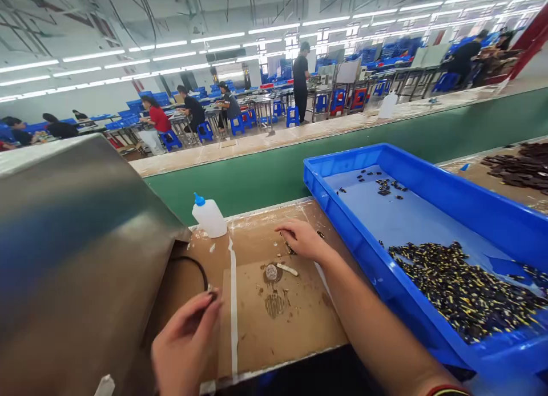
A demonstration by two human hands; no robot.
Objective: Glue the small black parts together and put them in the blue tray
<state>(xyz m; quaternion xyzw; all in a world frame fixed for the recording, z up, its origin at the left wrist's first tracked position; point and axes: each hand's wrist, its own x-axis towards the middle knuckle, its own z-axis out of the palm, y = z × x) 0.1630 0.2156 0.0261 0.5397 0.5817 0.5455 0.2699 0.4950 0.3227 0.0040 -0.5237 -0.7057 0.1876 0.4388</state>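
My left hand (188,336) is closed in a pinch at the lower left, its fingertips holding a small dark piece (213,295) that is too small to name more exactly. To the right, my right hand (305,239) reaches over several small dark pieces (291,249) on the bench, fingers slightly bent and apart, with nothing visible in them. Between the hands lies a cardboard sheet (257,339) with dark glue-like smears. A round, clear-looking lump (271,272) and a short whitish stick (287,269) rest on it.
A white squeeze bottle (209,216) with a blue cap stands behind the sheet. At right, a large blue tray (342,225) holds many black-and-yellow pieces (462,282). A metal housing (77,242) rises at left, a dark cable (194,263) beside it. People work beyond the green partition (240,185).
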